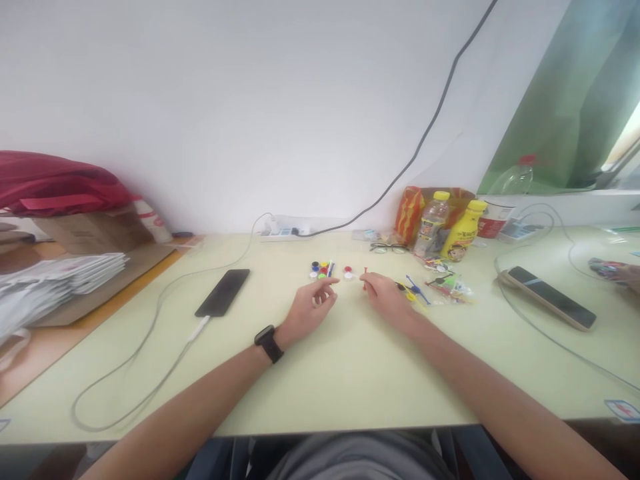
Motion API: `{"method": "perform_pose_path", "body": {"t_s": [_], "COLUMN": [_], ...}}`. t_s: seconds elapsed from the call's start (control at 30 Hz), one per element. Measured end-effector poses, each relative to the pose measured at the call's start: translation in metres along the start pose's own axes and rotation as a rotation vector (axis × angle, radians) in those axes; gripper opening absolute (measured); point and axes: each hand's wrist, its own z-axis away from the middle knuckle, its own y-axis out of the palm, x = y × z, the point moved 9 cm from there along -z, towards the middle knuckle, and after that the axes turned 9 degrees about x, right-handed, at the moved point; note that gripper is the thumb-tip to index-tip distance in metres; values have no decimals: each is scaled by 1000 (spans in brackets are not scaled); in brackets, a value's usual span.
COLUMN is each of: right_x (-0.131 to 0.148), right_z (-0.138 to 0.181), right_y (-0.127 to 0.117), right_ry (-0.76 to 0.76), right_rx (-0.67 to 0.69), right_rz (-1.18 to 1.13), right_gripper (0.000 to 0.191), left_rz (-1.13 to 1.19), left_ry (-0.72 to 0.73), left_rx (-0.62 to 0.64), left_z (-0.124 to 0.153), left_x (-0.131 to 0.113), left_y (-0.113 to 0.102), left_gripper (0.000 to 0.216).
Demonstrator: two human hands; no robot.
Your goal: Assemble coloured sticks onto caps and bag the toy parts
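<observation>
My right hand is closed in a pinch on a thin red plastic stick, which stands roughly upright and is partly covered by the fingers. My left hand, with a black watch on its wrist, hovers low over the table; its fingers are loosely bent and apart, and nothing shows in them. Between and beyond the hands lie a red disc and a white disc. A group of small round coloured pieces, among them a blue disc, lies past the left fingertips, with blue and white sticks beside them.
Yellow and blue sticks and clear bags of parts lie right of my right hand. Behind stand a clear bottle and a yellow bottle, near glasses. A charging phone is left; another phone is right.
</observation>
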Motion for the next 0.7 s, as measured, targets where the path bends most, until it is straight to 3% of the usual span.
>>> {"method": "perform_pose_path", "body": {"t_s": [0.23,0.47,0.6,0.7], "right_x": [3,9,12,14], "right_z": [1,11,15,16], "right_y": [-3,-18,-11,-10], "right_ry": [-8,-15,-28,-33], "right_rx": [-9,-26,85,88], "right_rz": [-31,-226,-325,-320], "right_gripper": [29,18,17,17], "left_rz": [-18,-84,-88,-92], "left_ry": [-3,23,18,14], "left_rx": [18,22,107,189], "left_z": [0,1,3,5], "left_x": [3,-1,-6,-7], "left_y": [3,1,7,16], "left_gripper": [31,36,41,44]}}
